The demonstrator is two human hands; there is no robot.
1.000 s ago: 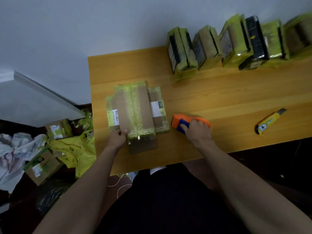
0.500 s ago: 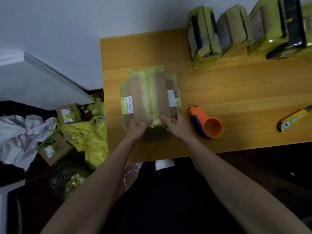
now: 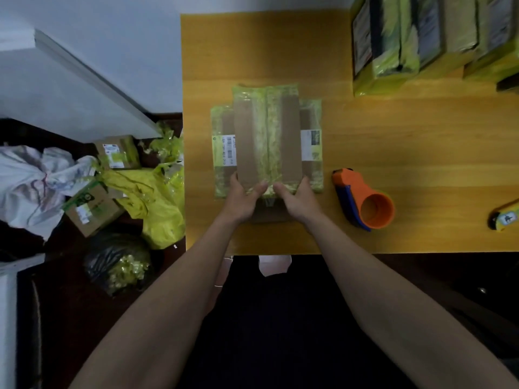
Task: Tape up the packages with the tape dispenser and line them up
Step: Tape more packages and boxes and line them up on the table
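Observation:
A flat cardboard package [image 3: 266, 130] wrapped in yellow-green tape lies on the wooden table [image 3: 393, 141] in front of me. My left hand [image 3: 241, 199] and my right hand [image 3: 299, 199] both hold its near end, thumbs on top close together, fingers round the left and right sides. The orange and blue tape dispenser [image 3: 362, 203] lies on the table to the right of my right hand, untouched. A row of taped packages [image 3: 393, 46] stands on edge at the table's far right.
A yellow utility knife [image 3: 505, 217] lies at the right edge of the view. On the floor to the left are two cardboard boxes [image 3: 90, 209], a yellow bag [image 3: 157, 203], a black bag [image 3: 120, 265] and a white cloth [image 3: 33, 186].
My right hand let go of the tape dispenser and moved left onto the package's near end. My left hand shifted along that end. The dispenser now lies alone on the table.

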